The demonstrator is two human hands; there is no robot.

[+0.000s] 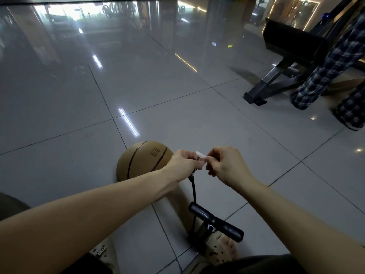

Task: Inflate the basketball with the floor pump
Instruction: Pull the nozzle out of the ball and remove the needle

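Where the hands meet: raised off the floor (pixel 177 115), in front of the ball's right side, fingertips nearly touching.
Left hand (pixel 182 165): fingers curled tight round the top end of the black hose (pixel 194 189), gripping it.
Right hand (pixel 225 165): thumb and forefinger pinching a small translucent white piece (pixel 200 155); remaining fingers loosely curled beneath.
White piece: right at the hose end, between both hands; impossible to tell whether joined to the hose, or what exactly it is.
Basketball (pixel 142 161): tan with dark seams, resting on the grey tiles, lower right part hidden behind the left wrist and forearm.
Hose: hanging slack from the left fist down to the pump, passing behind the handle.
Floor pump handle (pixel 215 221): black T-bar, seen from above near the bottom edge; barrel and base mostly hidden beneath it.
Clogs: beige, one (pixel 219 248) just beside the pump foot, the other (pixel 99 250) well to the left.
Far right: black bench frame (pixel 276 84) and legs in plaid trousers (pixel 325 72), well apart from the ball.
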